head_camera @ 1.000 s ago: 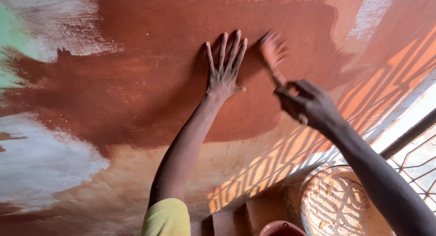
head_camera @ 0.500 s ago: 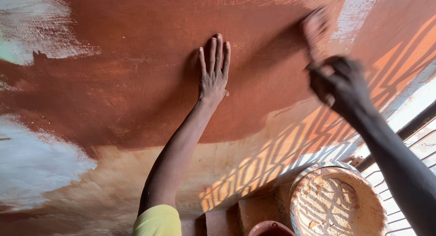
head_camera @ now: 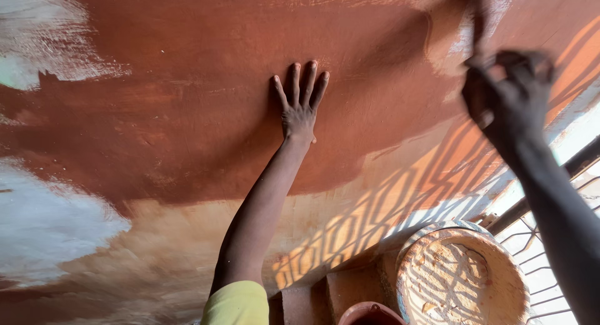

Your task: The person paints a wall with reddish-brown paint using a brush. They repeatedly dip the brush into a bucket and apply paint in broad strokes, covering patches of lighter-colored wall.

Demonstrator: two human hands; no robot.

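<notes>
Below right hand (head_camera: 509,97) — round basin (head_camera: 462,281), window grille (head_camera: 550,237)

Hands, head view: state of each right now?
Left hand: open, palm flat against the painted wall, holding nothing.
Right hand: closed around a brush handle; the brush is blurred.

The wall (head_camera: 187,112) carries a broad coat of reddish-brown paint (head_camera: 375,69), with bare white patches (head_camera: 44,225) at its left. The left hand (head_camera: 299,109) presses flat against it.
</notes>
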